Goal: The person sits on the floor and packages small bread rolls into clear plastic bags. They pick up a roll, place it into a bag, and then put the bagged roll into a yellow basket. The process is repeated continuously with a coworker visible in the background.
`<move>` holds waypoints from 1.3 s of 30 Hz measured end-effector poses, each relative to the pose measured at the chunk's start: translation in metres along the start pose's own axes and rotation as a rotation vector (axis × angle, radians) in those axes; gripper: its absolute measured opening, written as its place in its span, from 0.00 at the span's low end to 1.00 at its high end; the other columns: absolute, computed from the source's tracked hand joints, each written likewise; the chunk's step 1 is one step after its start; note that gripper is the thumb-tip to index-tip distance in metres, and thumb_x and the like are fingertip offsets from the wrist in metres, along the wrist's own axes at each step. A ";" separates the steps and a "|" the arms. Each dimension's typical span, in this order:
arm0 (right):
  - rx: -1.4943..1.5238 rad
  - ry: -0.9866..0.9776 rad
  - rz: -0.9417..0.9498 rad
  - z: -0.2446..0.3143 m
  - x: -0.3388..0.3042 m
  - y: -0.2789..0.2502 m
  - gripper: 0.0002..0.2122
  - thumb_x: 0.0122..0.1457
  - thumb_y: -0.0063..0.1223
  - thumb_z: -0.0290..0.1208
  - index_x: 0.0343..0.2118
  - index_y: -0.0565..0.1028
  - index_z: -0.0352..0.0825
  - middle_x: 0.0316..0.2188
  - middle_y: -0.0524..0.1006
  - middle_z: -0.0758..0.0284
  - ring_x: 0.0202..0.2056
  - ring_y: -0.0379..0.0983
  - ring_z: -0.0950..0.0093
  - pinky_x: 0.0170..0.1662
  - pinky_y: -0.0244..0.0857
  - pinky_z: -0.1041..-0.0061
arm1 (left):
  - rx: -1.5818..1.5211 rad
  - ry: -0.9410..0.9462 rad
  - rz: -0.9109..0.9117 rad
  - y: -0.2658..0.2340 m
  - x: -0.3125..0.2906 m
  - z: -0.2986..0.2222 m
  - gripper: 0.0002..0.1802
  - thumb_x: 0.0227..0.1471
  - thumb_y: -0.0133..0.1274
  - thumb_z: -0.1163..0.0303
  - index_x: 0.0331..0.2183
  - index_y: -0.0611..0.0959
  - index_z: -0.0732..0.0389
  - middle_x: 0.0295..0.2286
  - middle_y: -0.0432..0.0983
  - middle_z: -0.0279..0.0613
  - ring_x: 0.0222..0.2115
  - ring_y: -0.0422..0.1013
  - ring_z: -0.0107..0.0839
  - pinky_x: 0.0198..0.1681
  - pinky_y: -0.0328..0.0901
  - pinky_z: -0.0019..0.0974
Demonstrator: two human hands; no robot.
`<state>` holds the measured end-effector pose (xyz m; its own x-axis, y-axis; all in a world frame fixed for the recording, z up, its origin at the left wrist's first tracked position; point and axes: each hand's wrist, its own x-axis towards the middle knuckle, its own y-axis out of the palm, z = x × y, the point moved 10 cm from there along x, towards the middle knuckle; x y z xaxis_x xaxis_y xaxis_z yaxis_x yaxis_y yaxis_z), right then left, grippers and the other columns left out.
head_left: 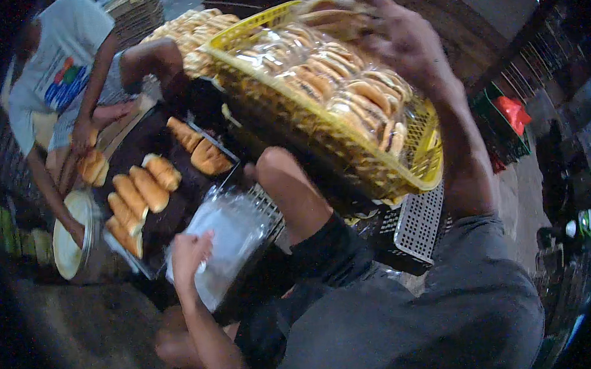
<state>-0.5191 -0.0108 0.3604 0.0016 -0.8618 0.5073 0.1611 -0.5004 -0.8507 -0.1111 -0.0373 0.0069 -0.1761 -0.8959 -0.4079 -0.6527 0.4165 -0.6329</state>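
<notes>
My right hand [405, 42] reaches over the far end of a yellow plastic basket [298, 107]. Its fingers, a little blurred, are closed on a bag of bread rolls [330, 15] at the basket's top edge. Rows of bagged rolls [364, 101] in clear plastic fill the basket. My left hand [192, 257] rests on a stack of clear plastic bags [228, 238] by my knee, its fingers curled together at the near edge of the plastic. Left of the bags, several loose golden rolls [135, 193] lie on a dark tray [163, 141].
Across the tray sits another person [69, 83], one hand holding a roll [94, 167] and the other in a round pale tub [68, 243]. More bread [190, 33] is piled behind. A black perforated crate [418, 225] stands under the basket; a green crate [499, 124] is at the right.
</notes>
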 end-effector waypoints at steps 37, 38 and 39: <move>0.592 -0.419 0.587 0.210 0.039 0.210 0.30 0.47 0.58 0.55 0.42 0.73 0.30 0.36 0.77 0.56 0.39 0.74 0.62 0.44 0.66 0.68 | 0.291 0.235 -0.460 -0.111 -0.095 -0.071 0.23 0.48 0.56 0.54 0.18 0.76 0.66 0.19 0.71 0.59 0.22 0.70 0.55 0.25 0.62 0.47; 0.554 -0.605 0.762 0.275 -0.001 0.200 0.28 0.50 0.57 0.54 0.41 0.73 0.30 0.36 0.77 0.53 0.39 0.74 0.58 0.43 0.66 0.65 | 0.345 0.215 -0.526 -0.118 -0.093 -0.070 0.24 0.48 0.56 0.52 0.18 0.76 0.65 0.20 0.72 0.58 0.23 0.70 0.56 0.26 0.63 0.48; 0.623 -0.704 0.639 0.300 -0.020 0.213 0.23 0.51 0.57 0.48 0.40 0.73 0.31 0.34 0.77 0.53 0.38 0.74 0.54 0.41 0.66 0.61 | 0.329 0.159 -0.589 -0.119 -0.083 -0.071 0.25 0.49 0.55 0.51 0.18 0.77 0.65 0.20 0.73 0.57 0.23 0.71 0.54 0.27 0.64 0.47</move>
<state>-0.1884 -0.0755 0.2103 0.7822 -0.6077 0.1375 0.3944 0.3121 -0.8643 -0.0710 -0.0235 0.1633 0.0171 -0.9885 0.1504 -0.4193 -0.1436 -0.8964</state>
